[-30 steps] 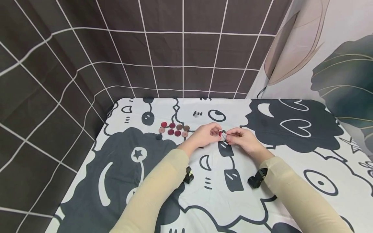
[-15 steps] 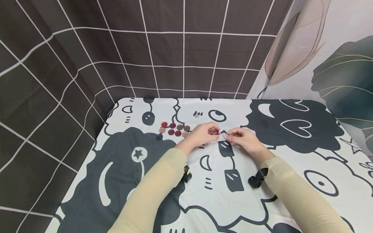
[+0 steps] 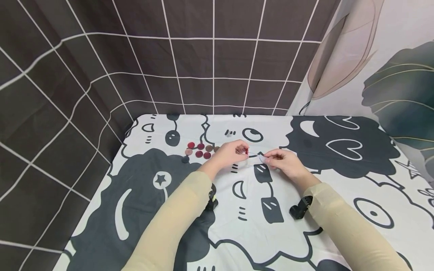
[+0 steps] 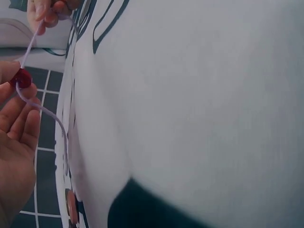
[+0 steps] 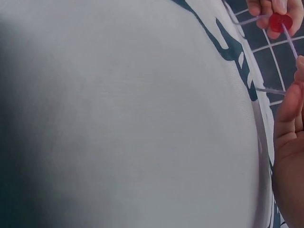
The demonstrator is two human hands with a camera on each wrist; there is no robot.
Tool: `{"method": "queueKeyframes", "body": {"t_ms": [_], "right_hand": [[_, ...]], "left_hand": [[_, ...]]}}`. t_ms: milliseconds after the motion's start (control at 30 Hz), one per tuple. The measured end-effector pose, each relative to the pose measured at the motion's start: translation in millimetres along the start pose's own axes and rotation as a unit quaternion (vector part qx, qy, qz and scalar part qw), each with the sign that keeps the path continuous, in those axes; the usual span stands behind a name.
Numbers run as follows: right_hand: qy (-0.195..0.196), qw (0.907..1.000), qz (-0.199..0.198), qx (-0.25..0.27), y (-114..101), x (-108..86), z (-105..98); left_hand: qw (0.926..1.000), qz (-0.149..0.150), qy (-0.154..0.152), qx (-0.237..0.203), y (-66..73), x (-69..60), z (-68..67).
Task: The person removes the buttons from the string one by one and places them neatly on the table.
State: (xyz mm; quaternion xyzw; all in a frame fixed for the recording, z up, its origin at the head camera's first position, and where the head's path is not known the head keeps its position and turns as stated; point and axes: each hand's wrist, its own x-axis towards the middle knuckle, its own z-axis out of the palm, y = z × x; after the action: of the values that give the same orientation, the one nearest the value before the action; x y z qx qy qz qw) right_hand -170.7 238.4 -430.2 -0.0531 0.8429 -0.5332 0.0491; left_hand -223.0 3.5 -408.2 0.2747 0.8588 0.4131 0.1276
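Observation:
A red button (image 3: 246,151) is threaded on a thin pale purple cord (image 4: 29,47). My left hand (image 3: 227,155) pinches the button between thumb and fingers; in the right wrist view the red disc (image 5: 280,22) faces the camera, the cord coming out near its centre. To the right, my right hand (image 3: 285,162) pinches the cord, which runs taut between the two hands. On the button's other side a loose length of cord (image 4: 57,121) hangs down in the left wrist view. A short cord end (image 5: 271,90) sticks out beside my right hand in the right wrist view.
Several loose buttons lie left of my left hand, among them a bright red one (image 3: 191,145), a pink one (image 3: 188,151), a brown one (image 3: 208,148) and a dark grey one (image 3: 185,159). A patterned cloth (image 3: 251,241) covers the surface, with a dark gridded curtain (image 3: 190,56) behind.
My left hand has moved left with the red button, sliding it along the cord away from my right hand. More cord shows between the hands. The right hand has stayed nearly still.

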Motion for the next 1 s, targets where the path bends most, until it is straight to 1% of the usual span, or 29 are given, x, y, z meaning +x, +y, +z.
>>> {"method": "queueKeyframes", "body": {"t_ms": [200, 367, 500, 700, 867, 1000], "right_hand": [[0.009, 0.9998, 0.013, -0.014, 1.6, 1.5, -1.7], [0.012, 0.9994, 0.022, -0.023, 0.8, 2.1, -1.2], [0.015, 0.9989, 0.024, -0.038, 0.3, 2.0, -1.9], [0.016, 0.9986, 0.019, -0.046, 2.1, 2.1, -3.9], [0.012, 0.9980, 0.011, -0.061, -1.3, 2.5, -5.6], [0.013, 0.9980, 0.005, -0.062, -4.0, 3.4, -5.9]], "left_hand": [[0.9998, -0.011, 0.003, 0.014, 0.2, -3.1, -5.0], [0.9996, -0.018, 0.002, 0.022, -3.9, -3.8, -6.9], [0.9996, -0.020, 0.003, 0.018, -6.1, -4.3, -9.3], [0.9997, -0.020, 0.009, 0.014, -10.0, -6.3, -16.0], [0.9991, -0.034, 0.019, 0.019, -15.1, -7.3, -21.8], [0.9985, -0.040, 0.029, 0.022, -18.3, -7.2, -24.4]]}}
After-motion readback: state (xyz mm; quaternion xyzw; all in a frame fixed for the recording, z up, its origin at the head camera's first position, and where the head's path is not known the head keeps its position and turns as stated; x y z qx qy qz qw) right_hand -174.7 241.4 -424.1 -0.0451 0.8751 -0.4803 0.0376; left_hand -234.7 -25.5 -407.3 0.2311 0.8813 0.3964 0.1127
